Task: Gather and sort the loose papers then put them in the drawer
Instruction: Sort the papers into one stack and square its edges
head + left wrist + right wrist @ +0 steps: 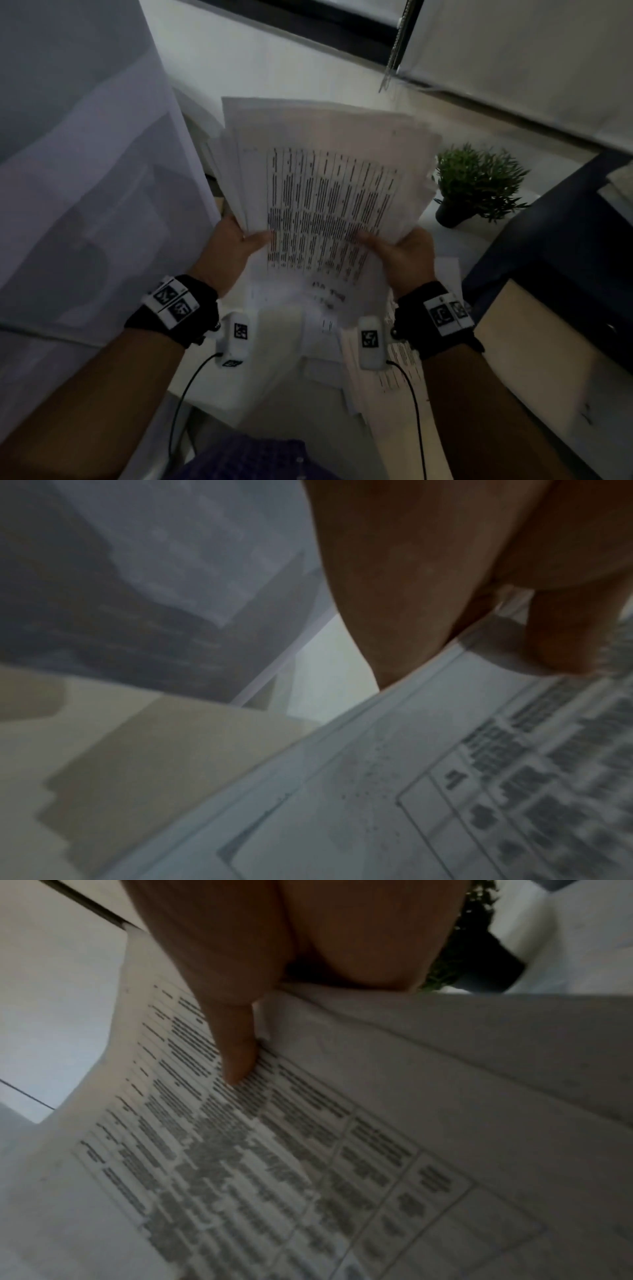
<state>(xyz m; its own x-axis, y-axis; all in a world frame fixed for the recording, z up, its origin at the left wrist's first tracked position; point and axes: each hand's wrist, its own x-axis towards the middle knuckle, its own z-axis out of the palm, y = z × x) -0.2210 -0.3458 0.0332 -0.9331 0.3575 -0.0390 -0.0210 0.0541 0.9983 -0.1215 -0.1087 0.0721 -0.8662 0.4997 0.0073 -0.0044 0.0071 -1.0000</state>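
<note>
I hold an uneven stack of white papers in front of me, its top sheet printed with a table of dark text. My left hand grips the stack's lower left edge, thumb on top of the print. My right hand grips the lower right edge, thumb pressed on the text. The left wrist view shows my left hand over the printed sheet. In the right wrist view, the thumb of my right hand lies on the table of text. More loose papers lie below on the white surface. No drawer shows.
A small green plant in a dark pot stands right of the stack. A dark cabinet with a pale wooden top fills the right side. A grey translucent curtain hangs on the left. A blind with a bead chain hangs behind.
</note>
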